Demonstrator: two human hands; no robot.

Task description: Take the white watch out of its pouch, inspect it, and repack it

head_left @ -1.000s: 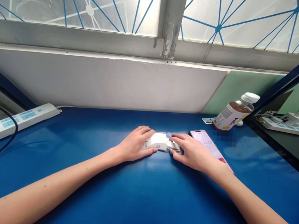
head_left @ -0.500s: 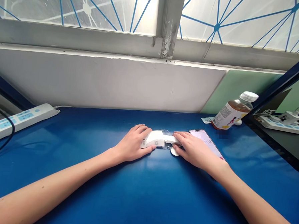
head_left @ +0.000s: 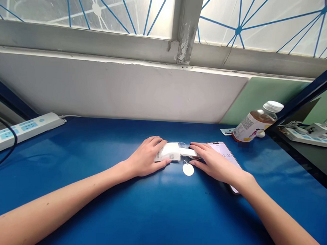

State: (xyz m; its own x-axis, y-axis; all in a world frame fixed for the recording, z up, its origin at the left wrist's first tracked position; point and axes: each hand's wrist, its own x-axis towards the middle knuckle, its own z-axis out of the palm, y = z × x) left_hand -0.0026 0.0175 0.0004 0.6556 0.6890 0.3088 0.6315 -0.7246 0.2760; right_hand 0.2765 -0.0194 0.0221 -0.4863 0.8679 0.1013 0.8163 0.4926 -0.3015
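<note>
"Two bare hands are rested at the desk (head_left: 158, 213); what is grasped by them?"

"By the left hand (head_left: 146, 156), the left end of a white packet (head_left: 172, 151) is grasped, with the fingers at its far side and the thumb along its near edge. The packet is placed on the desk, between both hands."

"And by the right hand (head_left: 216, 162)?"

"Its fingers and thumb are bent around the right end of a narrow white strip (head_left: 188, 152). Whether this end is firmly gripped, it is not possible to say, because it is covered."

"What has been changed?"

"Half a second ago, a round white tag (head_left: 188, 170) was partly hidden by the right fingers. Now it is fully uncovered and is seen on the near side of the strip, with a small ring at its top."

"What is meant by this for the work?"

"It is judged that the tag is not controlled by the fingers now, while the packet is kept steady by the left hand."

"And farther out?"

"A phone (head_left: 224, 152) is partly covered by the right hand and wrist. Beyond it, a bottle (head_left: 252, 125) is seen; at the far left, a power strip (head_left: 47, 120)."
</note>
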